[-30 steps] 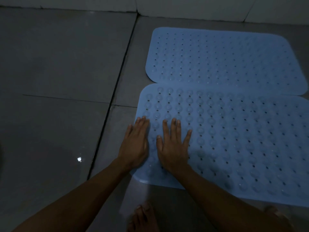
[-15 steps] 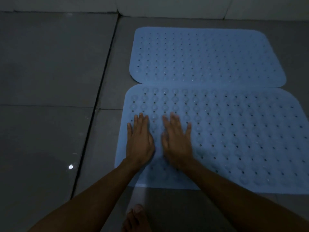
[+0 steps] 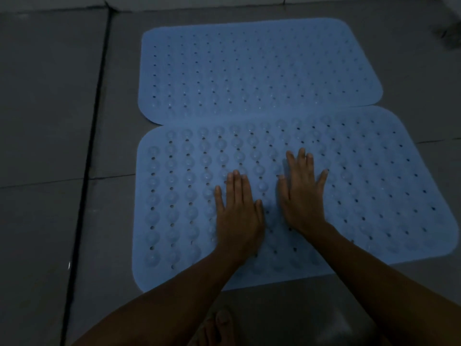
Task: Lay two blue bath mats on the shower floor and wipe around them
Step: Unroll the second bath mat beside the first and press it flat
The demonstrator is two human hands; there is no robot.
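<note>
Both hands have slid rightward from the near mat's point(image 3: 374, 183) left end toward its middle. The left hand point(image 3: 238, 216) and right hand point(image 3: 303, 196) press flat, fingers straight and holding nothing (the right reaches a little farther forward now). The near mat lies on the floor point(image 3: 50, 121), its far edge touching the far mat point(image 3: 249, 68). A foot point(image 3: 219, 325) shows below.

Two blue bath mats lie flat on the dark gray floor tiles point(image 3: 50, 96). The far mat point(image 3: 249, 68) touches the near mat point(image 3: 374, 196) edge to edge. The left hand point(image 3: 238, 216) and right hand point(image 3: 303, 196) press flat on the near mat, side by side. Bare toes point(image 3: 220, 323) show at the bottom
</note>
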